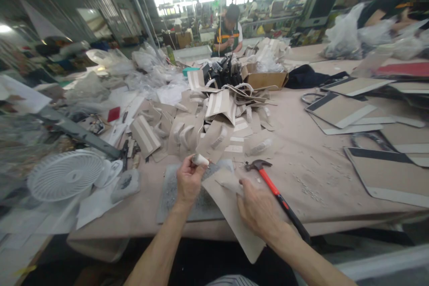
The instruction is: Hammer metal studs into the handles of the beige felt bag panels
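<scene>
My left hand (190, 178) is closed on a short white cylindrical piece (201, 159), held up over the grey work slab (169, 201). My right hand (259, 208) grips a beige panel (231, 214) along its right side, together with a whitish wrapped strip (231, 186) on the panel's face. This panel is tilted, its lower corner hanging past the table's front edge. Whether the white piece and the strip are joined cannot be made out. A claw hammer (273, 187) with a red and black handle lies just right of my right hand.
Beige panels with wrapped handles (217, 138) are heaped beyond the slab. More panels (385, 170) lie at the right. A white fan (67, 175) stands left, beside a metal post (83, 132). Small bits (306, 187) are scattered on the cloth. A co-worker (228, 31) sits across.
</scene>
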`<state>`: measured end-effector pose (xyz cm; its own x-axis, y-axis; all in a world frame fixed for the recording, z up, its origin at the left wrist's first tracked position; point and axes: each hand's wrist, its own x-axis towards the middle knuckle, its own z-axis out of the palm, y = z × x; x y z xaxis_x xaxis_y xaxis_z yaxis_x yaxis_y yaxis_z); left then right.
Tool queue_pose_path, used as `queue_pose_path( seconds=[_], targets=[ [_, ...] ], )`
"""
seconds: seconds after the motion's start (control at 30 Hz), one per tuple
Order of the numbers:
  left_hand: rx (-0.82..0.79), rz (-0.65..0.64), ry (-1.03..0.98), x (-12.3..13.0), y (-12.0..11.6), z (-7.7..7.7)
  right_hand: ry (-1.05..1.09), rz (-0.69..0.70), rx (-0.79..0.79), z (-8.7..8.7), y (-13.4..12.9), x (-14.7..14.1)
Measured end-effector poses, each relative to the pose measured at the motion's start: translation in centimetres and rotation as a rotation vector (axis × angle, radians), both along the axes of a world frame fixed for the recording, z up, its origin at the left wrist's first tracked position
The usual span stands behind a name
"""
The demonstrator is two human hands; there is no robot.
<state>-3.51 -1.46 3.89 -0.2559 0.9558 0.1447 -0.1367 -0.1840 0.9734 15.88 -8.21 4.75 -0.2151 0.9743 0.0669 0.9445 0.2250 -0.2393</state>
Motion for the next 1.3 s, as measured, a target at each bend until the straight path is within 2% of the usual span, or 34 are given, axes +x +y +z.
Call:
queue_pose_path(
  seconds=[0.1,0.23,0.37,0.5,0.63,0.73,0.83,0.9,0.97,1.07,1.17,1.23,1.3],
  targets=[
    [-0.043,-0.108,0.041,1.0,-0.5,-0.8,0.085,-0.097,-0.09,-2.3,-1.7,-0.7],
    [-0.137,-0.211,-0.007,3.3,-1.1,-4.0,0.104,-0.144,-0.227,-5.0,-4.0,-2.6],
    [-0.205,-0.266,-0.009,4.2,-1.2,-6.3,0.143,-0.199,-0.302,-5.0,-4.7,-3.5],
    [-0.189,-0.255,0.021,3.9,-1.0,-7.2,0.227,-0.159,-0.26,-4.5,-4.6,-2.8],
    [-0.171,-0.264,0.028,3.6,-0.8,-7.7,0.229,-0.181,-0.041,-4.8,-3.3,-0.1],
    [-0.173,-0.284,0.034,3.6,-0.8,-7.9,0.025,-0.283,0.122,-5.3,-1.3,3.5],
    [-0.168,-0.282,0.09,3.6,-0.9,-7.9,-0.185,-0.35,0.077,-5.9,0.2,7.0],
    [-0.157,-0.278,0.151,3.7,-0.9,-7.7,-0.214,-0.368,-0.019,-6.2,0.5,8.6],
    [-0.132,-0.276,0.221,3.6,-1.0,-7.5,-0.067,-0.43,-0.132,-6.2,0.7,9.3],
    [-0.052,-0.303,0.375,3.5,-1.0,-7.4,0.419,-0.561,-0.373,-5.4,1.0,9.1],
    [0.025,-0.357,0.498,3.2,-0.9,-7.6,0.768,-0.536,-0.591,-3.6,1.3,8.1],
    [0.051,-0.395,0.525,3.1,-0.8,-7.8,0.875,-0.516,-0.654,-2.2,1.2,7.2],
    [0.059,-0.422,0.537,3.1,-0.8,-8.0,0.946,-0.504,-0.603,-0.8,0.7,6.2]
  ],
)
